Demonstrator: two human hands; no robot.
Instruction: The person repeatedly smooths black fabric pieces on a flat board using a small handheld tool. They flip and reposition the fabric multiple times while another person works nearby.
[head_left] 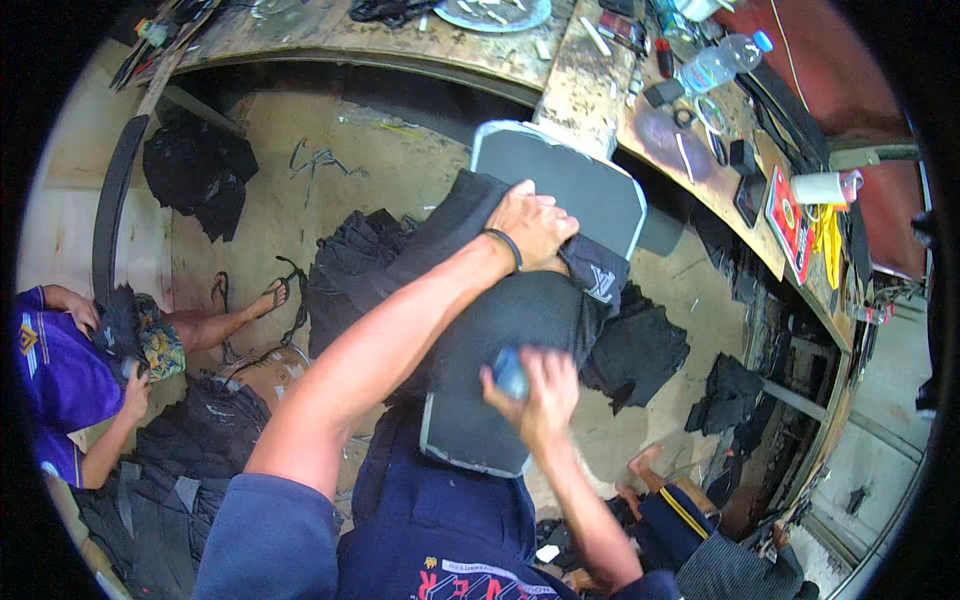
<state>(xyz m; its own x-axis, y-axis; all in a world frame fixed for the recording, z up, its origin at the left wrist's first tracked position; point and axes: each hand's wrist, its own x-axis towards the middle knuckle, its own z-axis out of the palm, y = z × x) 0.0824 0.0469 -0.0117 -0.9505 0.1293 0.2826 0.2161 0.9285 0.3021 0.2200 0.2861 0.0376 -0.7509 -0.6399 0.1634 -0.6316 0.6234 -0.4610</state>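
Black garment (500, 318) lies stretched over a pale-rimmed, dark-topped board (565, 170) in front of the person; the left hand (532, 228) has its fingers curled closed on the cloth toward the far end, while the right hand (540, 392) wraps its fingers around a blurred blue object (508, 373) above the near part.

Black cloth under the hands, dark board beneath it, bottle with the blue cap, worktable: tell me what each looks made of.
Black cloth: woven or knitted fabric, judging by its matte, soft folds; fibre unclear.
Dark board: matte covering, perhaps rubber or fabric, pale rim; core hidden.
Bottle: probably plastic, being transparent and glossy.
Worktable: apparently wood, brown, worn and dark-stained.
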